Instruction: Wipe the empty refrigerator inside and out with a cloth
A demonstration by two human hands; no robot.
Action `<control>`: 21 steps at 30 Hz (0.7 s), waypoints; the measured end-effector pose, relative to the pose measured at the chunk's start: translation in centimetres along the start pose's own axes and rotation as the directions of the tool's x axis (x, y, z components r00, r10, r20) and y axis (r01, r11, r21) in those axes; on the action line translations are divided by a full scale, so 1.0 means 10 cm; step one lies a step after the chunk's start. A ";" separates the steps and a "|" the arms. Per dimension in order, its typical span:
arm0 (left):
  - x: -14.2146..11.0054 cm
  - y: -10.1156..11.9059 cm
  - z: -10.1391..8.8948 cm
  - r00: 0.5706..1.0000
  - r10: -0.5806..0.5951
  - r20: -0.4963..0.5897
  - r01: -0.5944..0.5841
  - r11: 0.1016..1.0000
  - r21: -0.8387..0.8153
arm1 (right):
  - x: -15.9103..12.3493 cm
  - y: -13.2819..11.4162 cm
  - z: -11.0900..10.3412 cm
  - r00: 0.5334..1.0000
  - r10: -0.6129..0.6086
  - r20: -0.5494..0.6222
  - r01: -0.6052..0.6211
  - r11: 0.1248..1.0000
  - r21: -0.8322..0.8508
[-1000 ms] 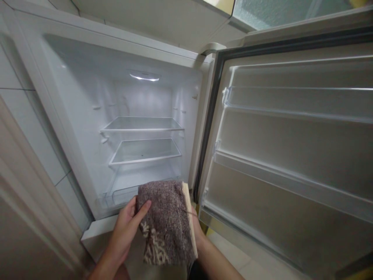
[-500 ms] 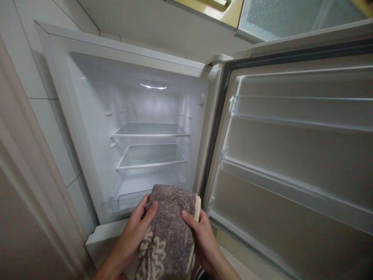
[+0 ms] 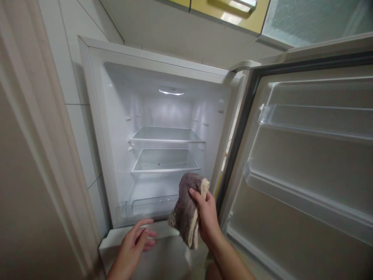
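A folded grey-brown cloth (image 3: 186, 206) with cream edges hangs in my right hand (image 3: 208, 214), thumb on its front and fingers behind. My left hand (image 3: 136, 243) is apart from the cloth, fingers loosely spread, low in front of the fridge's lower front. Behind both hands stands an open fridge (image 3: 96, 136), lit inside. It has an upper glass shelf (image 3: 169, 134), a lower glass shelf (image 3: 166, 160) with a small dark speck, and a clear drawer front (image 3: 154, 206) at the bottom.
The fridge door (image 3: 291, 155) stands wide open on the right, with clear racks (image 3: 291, 194) across it. A pale door frame (image 3: 37, 116) rises close on the left beside wall tiles (image 3: 78, 136). Yellow cabinets (image 3: 227, 13) hang overhead.
My left hand has let go of the cloth and moved away to the left. My right hand has turned the cloth edge-on. The view has shifted, so the fridge sits farther right.
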State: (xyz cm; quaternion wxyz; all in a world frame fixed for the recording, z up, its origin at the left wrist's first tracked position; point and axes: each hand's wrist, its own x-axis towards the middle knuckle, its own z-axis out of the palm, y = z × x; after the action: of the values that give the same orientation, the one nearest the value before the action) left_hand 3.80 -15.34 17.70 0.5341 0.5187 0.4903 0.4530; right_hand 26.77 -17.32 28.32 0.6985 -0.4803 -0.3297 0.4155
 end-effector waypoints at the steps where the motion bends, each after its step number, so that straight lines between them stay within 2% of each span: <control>1: 0.02 -0.01 -0.01 0.999 0.023 -0.022 -0.023 1.000 0.003 | 0.20 -0.07 0.15 0.987 -0.161 0.026 0.163 0.968 -0.189; 2: 0.04 -0.01 0.00 0.998 0.048 -0.031 -0.048 0.999 0.006 | 0.42 -0.14 0.32 0.948 -0.301 0.099 0.316 0.867 -0.386; 3: 0.07 0.00 0.01 0.997 0.076 -0.036 -0.075 0.997 0.011 | 0.63 -0.20 0.52 0.896 -0.393 0.209 0.439 0.704 -0.558; 4: 0.11 0.02 0.02 0.993 0.112 -0.042 -0.111 0.994 0.023 | 0.83 -0.24 0.72 0.845 -0.418 0.333 0.523 0.514 -0.680; 5: 0.15 0.06 0.02 0.988 0.150 -0.046 -0.149 0.988 0.041 | 0.99 -0.26 0.92 0.803 -0.382 0.457 0.582 0.343 -0.737; 6: 0.19 0.10 0.02 0.981 0.187 -0.047 -0.184 0.981 0.064 | 1.12 -0.25 1.10 0.771 -0.311 0.556 0.627 0.216 -0.748; 7: 0.25 0.16 0.00 0.974 0.220 -0.044 -0.216 0.972 0.094 | 1.20 -0.22 1.24 0.742 -0.234 0.628 0.666 0.145 -0.732; 8: 0.31 0.22 -0.04 0.967 0.251 -0.043 -0.243 0.961 0.134 | 1.22 -0.15 1.34 0.711 -0.180 0.680 0.702 0.129 -0.700; 9: 0.38 0.29 -0.09 0.957 0.285 -0.047 -0.272 0.944 0.189 | 1.19 -0.06 1.37 0.681 -0.175 0.711 0.732 0.157 -0.663; 10: 0.46 0.36 -0.15 0.943 0.329 -0.050 -0.306 0.916 0.259 | 1.11 0.07 1.35 0.657 -0.225 0.719 0.753 0.210 -0.623; 12: 0.66 0.56 -0.27 0.893 0.447 -0.040 -0.385 0.810 0.443 | 0.86 0.44 1.12 0.607 -0.403 0.685 0.795 0.302 -0.526; 13: 0.79 0.68 -0.31 0.862 0.507 -0.007 -0.418 0.718 0.557 | 0.72 0.66 0.94 0.572 -0.487 0.660 0.820 0.313 -0.479; 14: 0.93 0.81 -0.32 0.833 0.552 0.047 -0.439 0.607 0.663 | 0.58 0.89 0.74 0.524 -0.523 0.672 0.850 0.278 -0.447; 16: 1.28 1.07 -0.27 0.803 0.572 0.169 -0.448 0.391 0.804 | 0.38 1.34 0.29 0.366 -0.443 0.818 0.929 0.118 -0.352; 18: 1.67 1.30 -0.15 0.812 0.531 0.242 -0.437 0.280 0.855 | 0.33 1.68 -0.10 0.373 -0.327 0.868 0.926 0.072 -0.371; 20: 2.08 1.44 0.00 0.843 0.469 0.263 -0.417 0.259 0.871 | 0.41 1.89 -0.39 0.411 -0.239 0.880 0.912 0.090 -0.401; 21: 2.27 1.47 0.06 0.865 0.426 0.264 -0.394 0.253 0.884 | 0.48 1.97 -0.49 0.413 -0.213 0.886 0.911 0.097 -0.401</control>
State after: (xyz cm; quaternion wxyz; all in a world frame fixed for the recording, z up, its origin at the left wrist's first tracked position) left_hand 7.26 7.86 31.16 0.0111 0.8268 0.5120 0.2328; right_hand 27.83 -11.16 8.40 0.2777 -0.4007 -0.8725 -0.0331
